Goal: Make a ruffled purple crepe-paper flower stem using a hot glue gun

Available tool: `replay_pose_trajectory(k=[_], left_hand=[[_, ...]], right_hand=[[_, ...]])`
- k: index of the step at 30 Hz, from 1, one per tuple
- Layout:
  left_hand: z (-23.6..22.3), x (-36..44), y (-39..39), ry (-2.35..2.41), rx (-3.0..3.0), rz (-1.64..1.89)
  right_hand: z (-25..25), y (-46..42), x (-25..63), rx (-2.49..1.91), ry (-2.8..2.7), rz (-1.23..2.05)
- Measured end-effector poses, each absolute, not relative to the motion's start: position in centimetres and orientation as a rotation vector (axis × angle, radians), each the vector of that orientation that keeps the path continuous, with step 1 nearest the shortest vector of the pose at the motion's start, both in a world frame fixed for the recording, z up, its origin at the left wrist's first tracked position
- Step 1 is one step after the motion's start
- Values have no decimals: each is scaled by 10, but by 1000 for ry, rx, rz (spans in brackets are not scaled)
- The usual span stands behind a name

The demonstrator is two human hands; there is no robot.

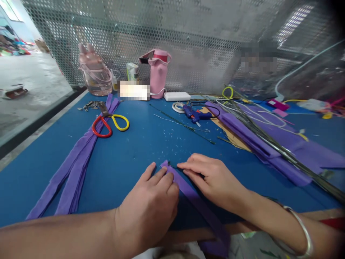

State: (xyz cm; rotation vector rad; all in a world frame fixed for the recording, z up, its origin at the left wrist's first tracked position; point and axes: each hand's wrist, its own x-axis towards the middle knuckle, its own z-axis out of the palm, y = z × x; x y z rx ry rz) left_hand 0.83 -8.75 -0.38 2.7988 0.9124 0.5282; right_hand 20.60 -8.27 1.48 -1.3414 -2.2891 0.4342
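A long purple fabric strip point(198, 201) runs from the middle of the blue table over its front edge. My left hand point(153, 201) is closed at the strip's upper end, pressing it with curled fingers; the thumb is hidden. Beside it, my right hand point(212, 176) pinches what looks like a thin dark green wire point(174, 166), whose tip meets the strip's end. Most of this wire is covered by the fingers. Scissors point(105, 117) with one red and one yellow handle lie to the left, on a bundle of purple strips point(78, 162).
A blue glue gun point(196, 114) and a tape roll point(178, 107) lie ahead. Purple sheets point(250, 133) with a bundle of green stems point(291, 154) fill the right side. A pink bottle point(158, 75), a clear jug point(95, 77) and a white power bank point(177, 96) stand near the mesh.
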Motion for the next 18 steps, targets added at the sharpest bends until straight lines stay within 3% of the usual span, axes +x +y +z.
replay_pose_trajectory(k=[18], left_hand=[[4, 6, -79, 905, 2701, 496]], right_hand=[[15, -70, 206, -1359, -2516, 517]])
